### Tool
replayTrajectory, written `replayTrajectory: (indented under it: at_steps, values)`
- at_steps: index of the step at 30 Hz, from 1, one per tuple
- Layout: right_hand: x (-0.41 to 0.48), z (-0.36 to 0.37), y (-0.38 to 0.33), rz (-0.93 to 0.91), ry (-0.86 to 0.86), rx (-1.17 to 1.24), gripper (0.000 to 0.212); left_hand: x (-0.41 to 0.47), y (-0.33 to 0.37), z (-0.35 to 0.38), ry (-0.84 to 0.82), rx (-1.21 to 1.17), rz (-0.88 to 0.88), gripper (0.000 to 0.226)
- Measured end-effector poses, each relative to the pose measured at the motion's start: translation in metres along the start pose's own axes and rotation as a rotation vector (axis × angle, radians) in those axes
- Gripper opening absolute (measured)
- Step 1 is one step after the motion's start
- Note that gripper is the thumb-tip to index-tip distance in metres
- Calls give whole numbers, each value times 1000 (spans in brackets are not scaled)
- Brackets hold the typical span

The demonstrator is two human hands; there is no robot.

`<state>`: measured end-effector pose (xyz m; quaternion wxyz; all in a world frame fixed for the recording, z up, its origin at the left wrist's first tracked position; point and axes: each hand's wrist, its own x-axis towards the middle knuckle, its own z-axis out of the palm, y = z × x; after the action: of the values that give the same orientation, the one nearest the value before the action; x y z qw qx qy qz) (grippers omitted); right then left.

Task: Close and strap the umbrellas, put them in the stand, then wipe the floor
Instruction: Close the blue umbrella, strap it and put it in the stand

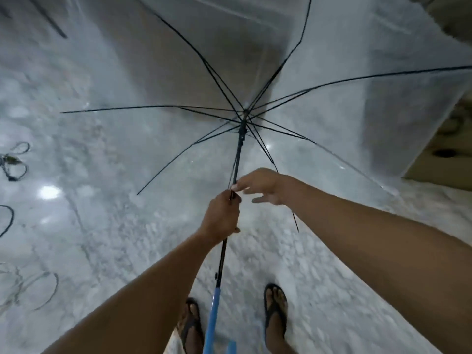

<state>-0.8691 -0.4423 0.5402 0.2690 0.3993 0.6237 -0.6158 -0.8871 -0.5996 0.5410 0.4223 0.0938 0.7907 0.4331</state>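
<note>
An open umbrella with a clear canopy and black ribs points away from me toward the floor. Its black shaft runs down to a blue handle between my feet. My left hand grips the shaft at mid-length. My right hand reaches in from the right, its fingertips at the shaft just above the left hand, the other fingers spread and loose. The umbrella stand is not in view.
The floor is pale marble with light reflections. Black cables and wire loops lie along the left edge. A beige box-like object stands at right behind the canopy. My sandalled feet are at the bottom.
</note>
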Motion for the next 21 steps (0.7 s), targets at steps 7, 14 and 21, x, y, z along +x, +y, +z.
replayTrajectory:
  at_steps: [7, 14, 21]
  values:
    - [-219, -67, 12, -124, 439, 399, 32, -132, 136, 31, -433, 197, 351, 21]
    - [-419, -73, 41, -400, 1284, 805, 27, -263, 242, 80, -762, 448, 813, 24]
    - [-639, -61, 162, -427, 1747, 998, 22, -437, 254, 159, -1117, 459, 1060, 28]
